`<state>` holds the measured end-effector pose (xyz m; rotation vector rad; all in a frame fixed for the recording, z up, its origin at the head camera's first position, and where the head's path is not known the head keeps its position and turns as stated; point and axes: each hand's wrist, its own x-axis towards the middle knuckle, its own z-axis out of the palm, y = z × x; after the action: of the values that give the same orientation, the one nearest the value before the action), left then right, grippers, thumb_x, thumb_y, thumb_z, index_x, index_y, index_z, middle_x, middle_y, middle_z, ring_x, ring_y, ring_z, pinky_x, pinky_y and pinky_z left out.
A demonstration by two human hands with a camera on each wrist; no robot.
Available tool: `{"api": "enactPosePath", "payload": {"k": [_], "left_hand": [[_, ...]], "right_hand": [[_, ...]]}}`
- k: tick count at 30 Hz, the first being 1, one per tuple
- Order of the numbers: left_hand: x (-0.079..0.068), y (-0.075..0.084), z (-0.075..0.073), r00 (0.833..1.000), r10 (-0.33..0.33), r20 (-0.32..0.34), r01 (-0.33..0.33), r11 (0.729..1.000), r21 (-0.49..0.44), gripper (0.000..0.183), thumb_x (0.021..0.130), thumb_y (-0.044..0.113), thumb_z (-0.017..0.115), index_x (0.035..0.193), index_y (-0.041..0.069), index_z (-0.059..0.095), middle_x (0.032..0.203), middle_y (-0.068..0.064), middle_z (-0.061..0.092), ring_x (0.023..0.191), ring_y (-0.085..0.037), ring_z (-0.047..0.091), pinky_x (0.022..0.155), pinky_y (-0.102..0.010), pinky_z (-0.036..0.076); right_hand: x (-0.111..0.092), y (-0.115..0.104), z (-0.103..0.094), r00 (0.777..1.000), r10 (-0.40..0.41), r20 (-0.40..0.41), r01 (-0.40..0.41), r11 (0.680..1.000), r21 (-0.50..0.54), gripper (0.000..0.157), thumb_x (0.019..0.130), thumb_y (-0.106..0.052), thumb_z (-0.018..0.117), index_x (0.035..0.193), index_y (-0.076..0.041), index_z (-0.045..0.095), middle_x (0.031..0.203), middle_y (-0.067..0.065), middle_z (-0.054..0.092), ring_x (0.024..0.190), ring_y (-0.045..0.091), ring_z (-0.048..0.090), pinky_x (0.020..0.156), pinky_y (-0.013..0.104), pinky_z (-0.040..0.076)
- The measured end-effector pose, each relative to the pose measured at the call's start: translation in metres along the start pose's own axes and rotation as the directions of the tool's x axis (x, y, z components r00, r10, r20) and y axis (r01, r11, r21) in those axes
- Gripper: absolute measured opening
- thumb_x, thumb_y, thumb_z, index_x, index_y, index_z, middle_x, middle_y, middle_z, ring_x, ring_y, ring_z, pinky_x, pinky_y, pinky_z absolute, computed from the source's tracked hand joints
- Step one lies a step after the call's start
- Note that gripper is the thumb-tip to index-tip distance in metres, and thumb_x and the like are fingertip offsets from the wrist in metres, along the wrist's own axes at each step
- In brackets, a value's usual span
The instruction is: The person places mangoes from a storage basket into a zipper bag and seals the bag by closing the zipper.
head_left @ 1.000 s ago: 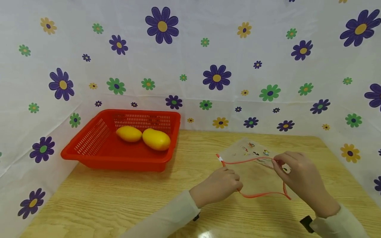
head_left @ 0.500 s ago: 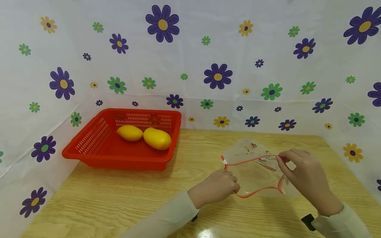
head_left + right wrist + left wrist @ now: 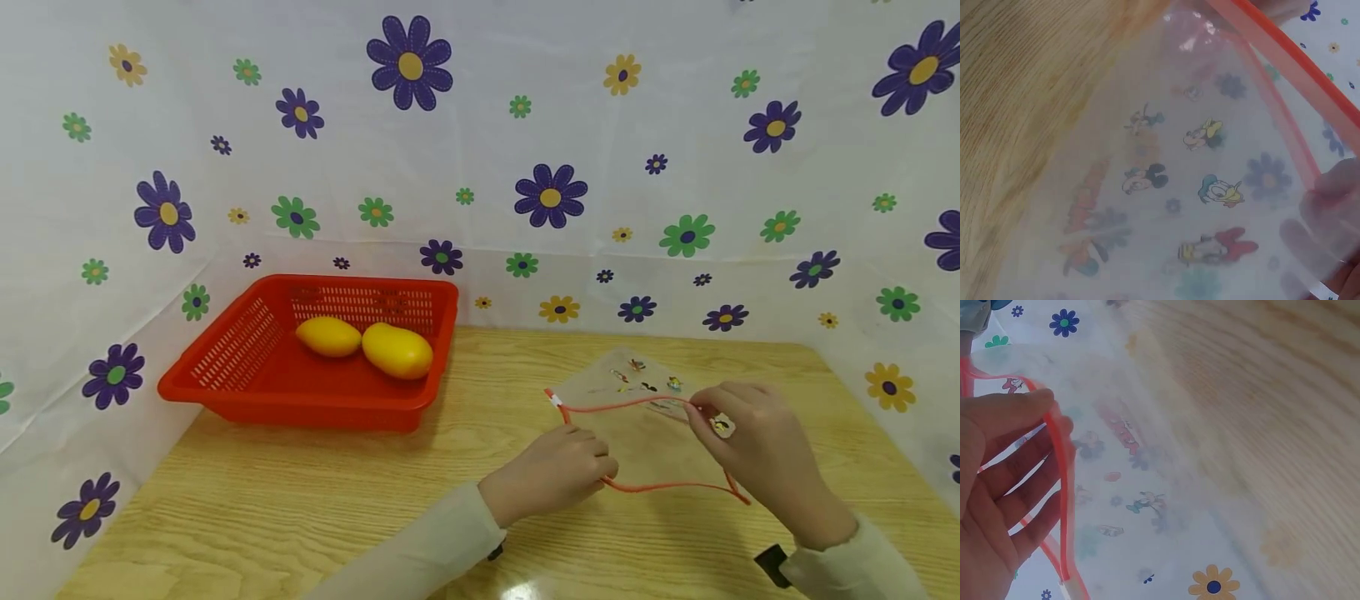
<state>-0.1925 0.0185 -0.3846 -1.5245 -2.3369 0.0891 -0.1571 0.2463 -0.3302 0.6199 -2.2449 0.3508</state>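
Note:
Between my hands a clear zipper bag (image 3: pixel 645 442) with a red zip edge and small cartoon prints is spread, its mouth pulled wide. My left hand (image 3: pixel 551 471) pinches the near side of the red edge, close to the white slider (image 3: pixel 555 400). Thumb and fingertips of my right hand (image 3: pixel 765 458) pinch the far side of that edge. In the left wrist view, the left thumb and fingers (image 3: pixel 1035 409) meet on the red strip. The right wrist view looks onto the bag's printed side (image 3: pixel 1172 187), with cartoon heads on it.
A red plastic basket (image 3: pixel 300 410) stands at the left on the wooden table (image 3: pixel 315 508). Two yellow mangoes lie in it, one mango (image 3: pixel 328 337) left of the other mango (image 3: pixel 397 350). A white flowered cloth (image 3: pixel 480 150) encloses the back and sides.
The bag's mouth shifted and narrowed half a second ago, then widened again. My right hand moved slightly right and back; my left hand has edged a little to the right. Basket and mangoes stay put.

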Motion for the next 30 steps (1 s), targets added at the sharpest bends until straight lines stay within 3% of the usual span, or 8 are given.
{"api": "enactPosePath", "payload": {"k": [3,5,9,15,16,20,24,30], "left_hand": [[0.002,0.001,-0.001,0.999,-0.003,-0.033,0.004,1.0,0.008,0.016,0.084,0.029,0.069,0.1,0.027,0.067,0.095,0.015,0.066,0.092,-0.002,0.062,0.085,-0.02,0.047],[0.005,0.002,-0.001,0.999,-0.002,-0.047,0.003,1.0,0.015,0.019,0.084,0.03,0.07,0.102,0.027,0.066,0.099,0.014,0.066,0.095,-0.003,0.062,0.088,-0.02,0.047],[0.01,0.004,-0.002,0.996,-0.002,-0.088,0.004,1.0,0.027,0.018,0.085,0.032,0.068,0.103,0.027,0.067,0.101,0.014,0.067,0.096,-0.002,0.062,0.089,-0.02,0.047],[0.015,0.008,0.001,0.993,0.021,-0.115,-0.01,0.995,0.099,0.013,0.091,0.03,0.06,0.1,0.03,0.069,0.093,0.018,0.067,0.086,0.002,0.062,0.084,-0.018,0.048],[0.015,0.009,0.002,0.993,0.027,-0.113,-0.015,0.994,0.107,0.013,0.091,0.029,0.06,0.099,0.031,0.07,0.091,0.018,0.067,0.084,0.002,0.062,0.084,-0.018,0.048],[0.014,0.01,0.001,0.994,0.047,-0.099,-0.036,0.993,0.113,0.014,0.091,0.027,0.06,0.099,0.032,0.071,0.091,0.018,0.068,0.082,0.003,0.062,0.082,-0.016,0.048],[0.013,0.011,0.002,0.995,0.053,-0.082,-0.044,0.993,0.109,0.015,0.091,0.029,0.059,0.1,0.032,0.07,0.091,0.018,0.068,0.081,0.003,0.061,0.079,-0.016,0.048],[0.008,0.013,0.004,0.995,0.067,-0.069,-0.061,0.995,0.084,0.015,0.089,0.03,0.061,0.1,0.033,0.071,0.089,0.018,0.068,0.076,0.003,0.06,0.075,-0.015,0.047]], "right_hand": [[0.0,-0.002,0.002,1.0,0.005,0.01,-0.005,1.0,-0.012,0.059,0.095,-0.048,0.032,0.073,-0.006,0.067,0.064,0.0,0.064,0.056,0.012,0.056,0.071,0.043,0.047],[-0.001,-0.003,0.003,1.0,0.0,0.009,0.0,1.0,-0.012,0.047,0.095,-0.042,0.045,0.073,-0.007,0.067,0.064,0.0,0.064,0.057,0.012,0.056,0.071,0.043,0.048],[-0.001,-0.006,0.005,1.0,-0.015,0.0,0.015,1.0,-0.001,0.034,0.091,-0.033,0.054,0.074,-0.008,0.067,0.065,0.0,0.065,0.057,0.013,0.057,0.07,0.043,0.048],[0.0,-0.009,0.008,0.998,-0.021,0.053,0.023,0.999,-0.043,0.007,0.074,-0.012,0.07,0.079,-0.008,0.066,0.065,-0.001,0.064,0.056,0.012,0.056,0.069,0.043,0.05],[0.0,-0.01,0.008,0.997,-0.023,0.07,0.027,0.998,-0.057,0.013,0.069,-0.007,0.07,0.081,-0.008,0.066,0.066,-0.001,0.063,0.056,0.011,0.056,0.068,0.042,0.05],[0.001,-0.01,0.009,0.988,-0.054,0.142,0.069,0.992,-0.107,0.021,0.067,-0.004,0.069,0.087,-0.008,0.064,0.071,-0.001,0.062,0.053,0.007,0.047,0.054,0.029,0.046],[0.001,-0.008,0.012,0.968,-0.144,0.205,0.162,0.984,-0.071,0.032,0.064,0.004,0.069,0.092,-0.009,0.062,0.084,0.002,0.061,0.054,0.007,0.041,0.048,0.021,0.038],[-0.002,-0.009,0.016,0.935,-0.216,0.282,0.253,0.962,-0.1,0.029,0.062,0.007,0.071,0.083,-0.011,0.063,0.084,0.003,0.061,0.064,0.017,0.055,0.057,0.032,0.047]]}}
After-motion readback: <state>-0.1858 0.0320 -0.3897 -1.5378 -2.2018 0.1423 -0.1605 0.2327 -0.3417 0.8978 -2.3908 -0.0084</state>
